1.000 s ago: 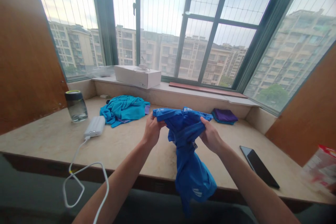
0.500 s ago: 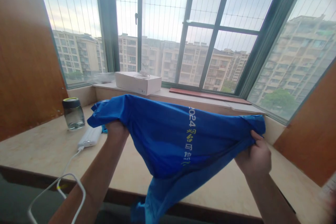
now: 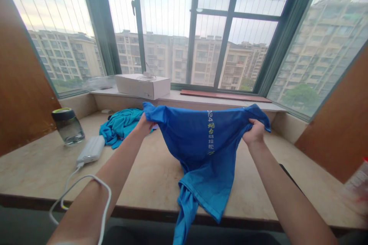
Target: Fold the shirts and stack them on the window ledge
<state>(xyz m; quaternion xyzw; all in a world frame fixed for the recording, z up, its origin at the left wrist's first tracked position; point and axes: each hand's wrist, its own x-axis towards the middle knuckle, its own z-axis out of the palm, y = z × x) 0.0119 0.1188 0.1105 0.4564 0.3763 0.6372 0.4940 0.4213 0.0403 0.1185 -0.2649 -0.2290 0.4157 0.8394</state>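
A blue shirt with white and yellow lettering hangs stretched between my two hands above the countertop. My left hand is closed on its upper left part, and my right hand grips the upper right part. The cloth sags in the middle, and its lower end, in a lighter blue, drapes over the counter's front edge. Behind my left hand lies a crumpled teal cloth, partly hidden by that hand and forearm.
On the left stand a clear bottle with a dark lid and a white power bank; its white cable crosses my left forearm. A white box sits on the windowsill. A dark flat object and a clear container are at right.
Both hands have moved closer together and farther over the counter, still holding the shirt. The teal cloth behind it has come into view. The camera view has shifted slightly.
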